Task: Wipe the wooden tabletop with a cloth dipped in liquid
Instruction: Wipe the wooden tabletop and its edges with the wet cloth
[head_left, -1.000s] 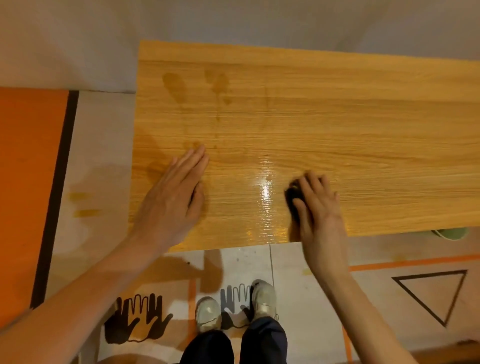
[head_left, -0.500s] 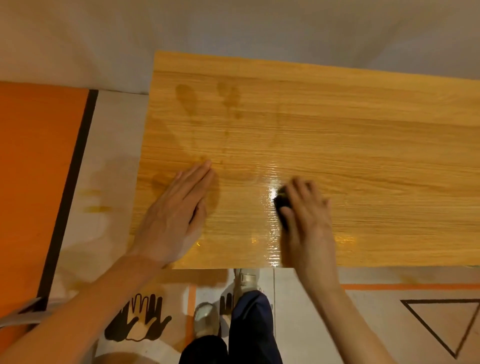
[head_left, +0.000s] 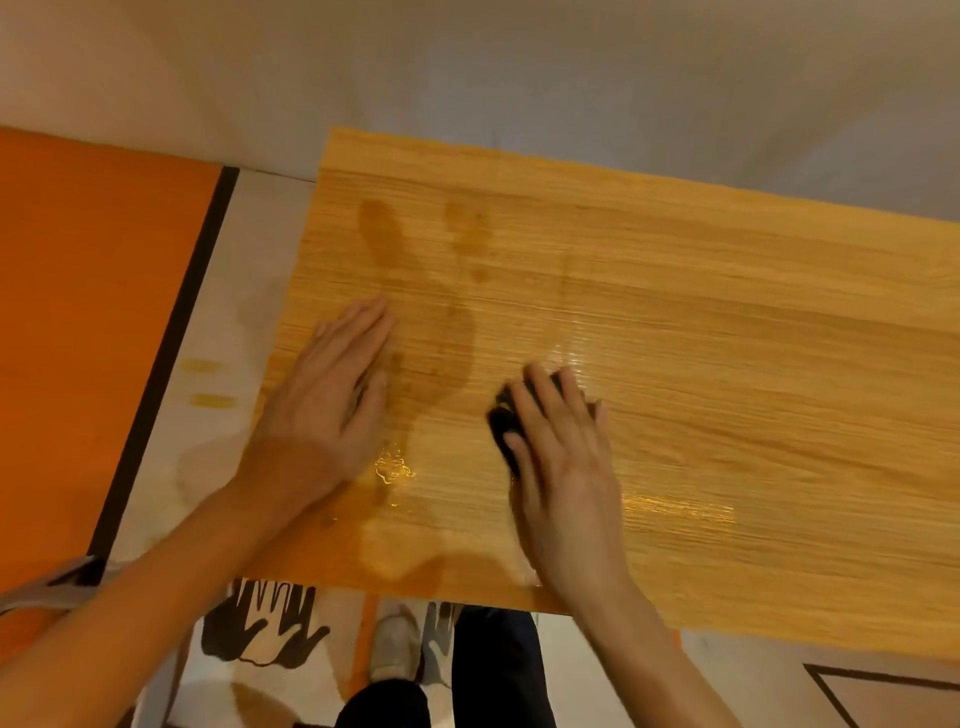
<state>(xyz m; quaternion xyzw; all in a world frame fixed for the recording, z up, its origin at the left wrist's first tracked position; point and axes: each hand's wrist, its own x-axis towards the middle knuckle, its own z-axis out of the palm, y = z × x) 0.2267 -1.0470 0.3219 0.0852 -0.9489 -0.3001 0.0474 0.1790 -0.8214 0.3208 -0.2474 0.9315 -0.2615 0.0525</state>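
The wooden tabletop (head_left: 727, 332) fills the middle and right of the head view, with darker wet streaks near its left end and shiny wet patches toward the near edge. My right hand (head_left: 563, 457) presses a small dark cloth (head_left: 503, 422) flat onto the wood; only the cloth's left edge shows beyond my fingers. My left hand (head_left: 332, 395) lies flat and palm down on the table's left part, fingers together, holding nothing. A small puddle (head_left: 394, 467) glistens between the two hands.
A pale wall (head_left: 467, 78) runs behind the table's far edge. An orange floor mat (head_left: 88, 338) with a black border lies to the left. Below the near edge are my shoes (head_left: 397, 649), hand-shaped floor markings (head_left: 260, 634) and a triangle outline (head_left: 883, 691).
My right hand has slid the cloth farther from the near edge and a little leftward across the wet area. The view has shifted, so the table sits lower in frame. The left hand stays flat.
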